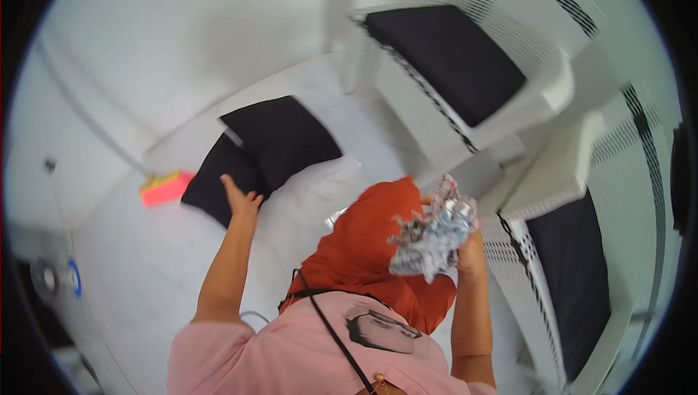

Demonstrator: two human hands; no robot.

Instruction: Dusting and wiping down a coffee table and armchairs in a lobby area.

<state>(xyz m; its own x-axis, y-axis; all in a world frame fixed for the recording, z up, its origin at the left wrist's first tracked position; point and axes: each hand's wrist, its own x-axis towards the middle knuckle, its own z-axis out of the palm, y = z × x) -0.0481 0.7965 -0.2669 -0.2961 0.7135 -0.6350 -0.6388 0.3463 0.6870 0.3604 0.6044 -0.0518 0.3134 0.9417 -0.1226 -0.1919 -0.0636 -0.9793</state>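
My right hand (468, 245) is closed on a bunch of crumpled, patterned cloth or paper (434, 234), held in front of my orange trousers. The fingers are mostly hidden behind the bunch. My left hand (244, 197) reaches out with its fingers apart, over or beside the edge of a black cushion (212, 177); whether it touches the cushion is unclear. A second black cushion (289, 139) overlaps the first, and both lie low on the white marble-look floor.
White woven chairs with black seat cushions (444, 60) (572, 286) stand at the right. A pink and yellow broom head (166, 188) rests on the floor at the left, its handle leaning up the wall. Farther left is a partly visible fan-like object (52, 278).
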